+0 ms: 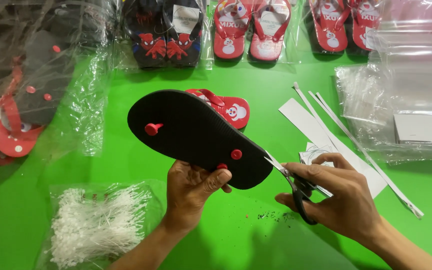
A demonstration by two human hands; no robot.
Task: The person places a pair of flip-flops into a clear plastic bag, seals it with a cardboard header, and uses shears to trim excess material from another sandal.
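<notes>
Head camera: above a green table (126, 165), the left hand (192, 186) clasps a flip-flop (196, 135) by its heel end, thumb pressed over the edge, holding it turned over so the black sole faces up. Three red strap plugs show through that sole, one near the toe and two near the heel. The sandal's red upper side with a white cartoon print peeks out behind the sole. Just right of the flip-flop's heel, the right hand (338, 195) grips black-handled scissors (293, 182), fingers closed through the loops, the blade tips touching the sole's edge; how far the blades are parted cannot be told. Below the flip-flop, to its left, lies a clear bag of white plastic ties (93, 225). Right of it lie white paper strips (336, 130) and a stack of clear plastic bags (406, 95). Beyond it, bagged pairs of sandals (251, 27) line the table's far edge, and more sandals in plastic (26, 85) are heaped to its left.
</notes>
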